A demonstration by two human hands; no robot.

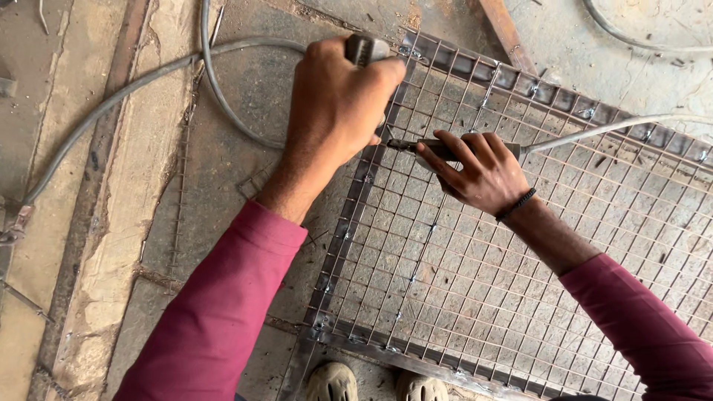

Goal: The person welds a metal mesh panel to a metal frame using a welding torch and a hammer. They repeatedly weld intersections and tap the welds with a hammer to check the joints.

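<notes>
My left hand (338, 104) is closed around a dark grey tool handle (365, 49) above the left edge of a steel frame (349, 223) filled with wire mesh (475, 267). My right hand (483, 172) grips a slim welding electrode holder (434, 148) lying across the mesh, its tip pointing left toward the frame bar just under my left hand. A grey cable (594, 130) runs from this holder to the right. Both sleeves are maroon, and a black band sits on my right wrist.
A thick grey cable (111, 100) curves over the concrete floor at the left. A rusty metal bar (505, 33) lies beyond the frame's far edge. The toes of two dusty shoes (371, 382) show at the bottom, against the frame's near edge.
</notes>
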